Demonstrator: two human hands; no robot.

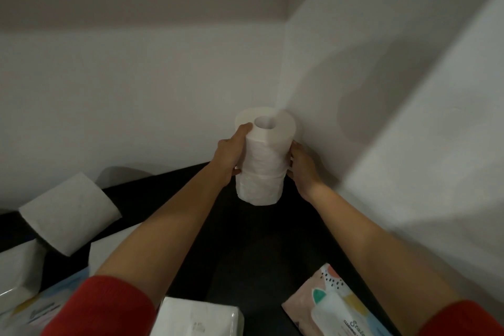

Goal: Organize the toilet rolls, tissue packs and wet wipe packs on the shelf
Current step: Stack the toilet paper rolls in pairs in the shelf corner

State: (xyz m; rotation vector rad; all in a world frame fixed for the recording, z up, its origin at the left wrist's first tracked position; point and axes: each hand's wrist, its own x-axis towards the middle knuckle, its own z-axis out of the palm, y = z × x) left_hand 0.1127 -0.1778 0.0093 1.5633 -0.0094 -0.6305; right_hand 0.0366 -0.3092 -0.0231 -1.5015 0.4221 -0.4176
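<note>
Nearest the lens: two red sleeves [103, 308] are framing the bottom edge, pushed up off bare forearms. Between them a white tissue pack [196, 316] is lying flat, and a patterned wet wipe pack [335, 305] is lying at lower right, label up.

Toilet roll stack [263, 163]: standing upright, core hole facing up, tucked close into the corner where the two white walls [136, 95] are meeting. A faint seam partway down is suggesting two rolls, one on the other. Its foot is showing against the dark shelf [245, 248]; cannot tell whether it is resting there or being held just clear.

Grip: both hands are clasping the stack from opposite sides. The left hand [229, 155] is wrapping the left flank, one digit reaching up to the top rim. The right hand [302, 169] is curling round the right flank lower down, near the seam. The stack is sitting squarely between the palms, its top rising above both hands and its base dropping below them.

Outward, left: a loose toilet roll [69, 215] is lying on its side on the shelf, well apart from the stack. Below it another white pack [16, 275] and a bluish pack [41, 308] are crowding the lower-left corner, partly cut off by the frame.
</note>
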